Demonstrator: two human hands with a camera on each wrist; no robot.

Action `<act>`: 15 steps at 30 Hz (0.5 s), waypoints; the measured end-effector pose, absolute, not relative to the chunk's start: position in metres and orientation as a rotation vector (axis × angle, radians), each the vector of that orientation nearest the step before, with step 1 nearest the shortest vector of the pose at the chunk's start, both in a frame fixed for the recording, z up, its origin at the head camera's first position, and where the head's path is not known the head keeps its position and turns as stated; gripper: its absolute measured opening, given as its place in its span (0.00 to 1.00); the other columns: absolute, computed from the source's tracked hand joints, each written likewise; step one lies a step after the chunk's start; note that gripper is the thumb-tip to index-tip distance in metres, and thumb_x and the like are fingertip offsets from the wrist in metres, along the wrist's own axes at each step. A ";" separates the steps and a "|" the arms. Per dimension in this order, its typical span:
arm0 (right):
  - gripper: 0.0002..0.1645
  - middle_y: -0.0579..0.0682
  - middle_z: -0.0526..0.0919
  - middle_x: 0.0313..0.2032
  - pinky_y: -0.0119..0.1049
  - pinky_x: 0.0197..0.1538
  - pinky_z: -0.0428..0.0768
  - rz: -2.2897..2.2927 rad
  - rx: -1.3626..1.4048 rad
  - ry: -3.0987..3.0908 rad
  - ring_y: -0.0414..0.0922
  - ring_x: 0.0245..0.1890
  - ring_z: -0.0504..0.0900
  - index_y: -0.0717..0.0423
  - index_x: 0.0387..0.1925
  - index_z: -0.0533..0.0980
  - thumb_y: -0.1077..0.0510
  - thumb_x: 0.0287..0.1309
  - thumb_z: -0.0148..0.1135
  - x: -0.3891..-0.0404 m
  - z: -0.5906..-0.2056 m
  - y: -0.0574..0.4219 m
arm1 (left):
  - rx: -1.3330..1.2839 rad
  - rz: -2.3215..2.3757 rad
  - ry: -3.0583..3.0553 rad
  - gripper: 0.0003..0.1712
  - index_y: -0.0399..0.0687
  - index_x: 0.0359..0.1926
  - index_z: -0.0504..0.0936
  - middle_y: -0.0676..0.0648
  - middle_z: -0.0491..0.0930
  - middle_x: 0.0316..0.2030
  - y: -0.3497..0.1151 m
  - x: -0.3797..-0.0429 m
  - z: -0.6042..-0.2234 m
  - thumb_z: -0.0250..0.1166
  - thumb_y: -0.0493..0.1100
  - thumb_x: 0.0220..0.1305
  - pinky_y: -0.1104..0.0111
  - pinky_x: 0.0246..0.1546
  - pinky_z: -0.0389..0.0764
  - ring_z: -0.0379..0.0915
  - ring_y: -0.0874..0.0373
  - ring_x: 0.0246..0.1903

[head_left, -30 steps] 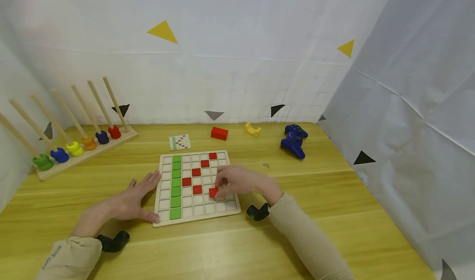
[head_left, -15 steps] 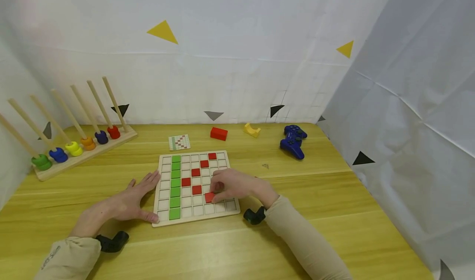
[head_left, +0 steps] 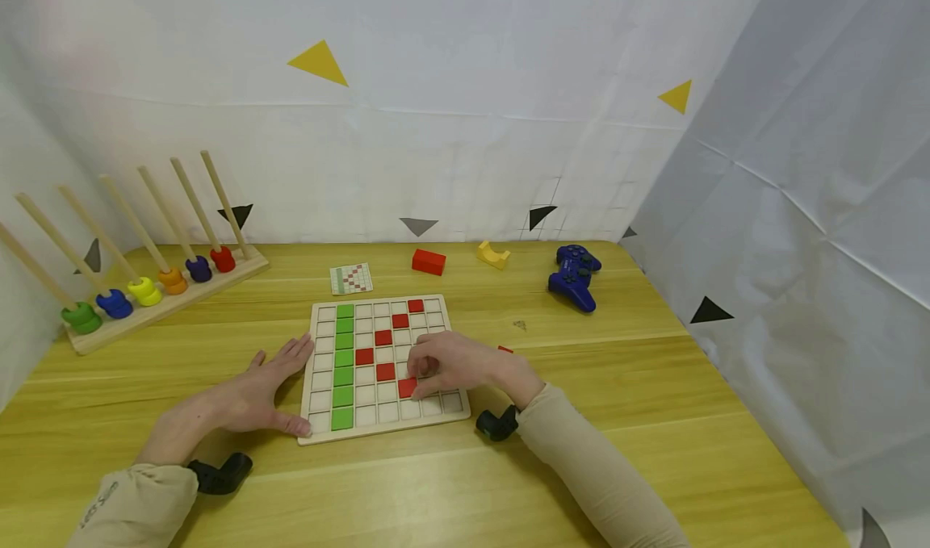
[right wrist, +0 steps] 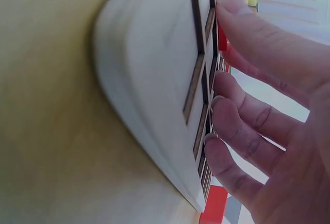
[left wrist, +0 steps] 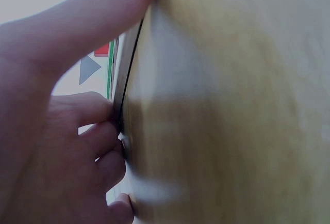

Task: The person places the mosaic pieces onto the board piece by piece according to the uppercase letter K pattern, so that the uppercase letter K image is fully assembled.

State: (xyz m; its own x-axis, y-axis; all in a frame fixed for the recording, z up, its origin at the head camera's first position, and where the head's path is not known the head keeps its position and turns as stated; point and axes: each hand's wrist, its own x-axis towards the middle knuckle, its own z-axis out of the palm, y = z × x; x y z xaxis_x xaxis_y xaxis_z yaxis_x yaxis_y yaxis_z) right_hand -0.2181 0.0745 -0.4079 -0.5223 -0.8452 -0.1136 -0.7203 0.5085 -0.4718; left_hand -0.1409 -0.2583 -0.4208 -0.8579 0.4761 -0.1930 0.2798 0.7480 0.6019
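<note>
A wooden grid board [head_left: 311, 386] lies on the table with a green column of tiles [head_left: 344, 358] and several red tiles [head_left: 383, 337] in a slanting line. My right hand [head_left: 465, 362] is over the board's right half, thumb and forefinger pinching a red tile [head_left: 408, 388] down at a square right and below the lowest other red one. In the right wrist view the thumb lies against this red tile [right wrist: 222, 30], other fingertips close to the grid. My left hand [head_left: 250, 395] is spread along the board's left edge, fingertips and thumb at the rim.
Behind the board lie a small pattern card [head_left: 352, 279], a red block [head_left: 429, 262] and a yellow arch-shaped block [head_left: 493, 255]. A blue game controller [head_left: 575, 278] sits at back right, a peg stand with coloured rings [head_left: 170, 290] at left. Something red [head_left: 504, 349] peeks out behind my right wrist.
My right hand has moved slightly left and nearer, bringing the red tile with it from a square farther right. The left hand and the board keep their places.
</note>
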 end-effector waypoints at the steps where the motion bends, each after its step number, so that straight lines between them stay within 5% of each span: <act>1: 0.15 0.43 0.78 0.36 0.26 0.40 0.75 -0.536 -1.308 2.421 0.38 0.36 0.75 0.45 0.39 0.80 0.43 0.56 0.73 -0.218 -0.408 0.075 | 0.584 0.823 2.612 0.73 0.33 0.78 0.44 0.31 0.37 0.78 -0.258 -0.141 -0.421 0.76 0.65 0.47 0.31 0.69 0.29 0.29 0.31 0.76; 15: 0.13 0.45 0.78 0.37 0.26 0.42 0.74 -0.512 -1.352 2.400 0.38 0.37 0.75 0.47 0.43 0.80 0.47 0.61 0.69 -0.220 -0.409 0.076 | 0.577 0.828 2.608 0.73 0.33 0.78 0.44 0.31 0.36 0.78 -0.258 -0.141 -0.420 0.76 0.65 0.47 0.32 0.69 0.28 0.28 0.31 0.76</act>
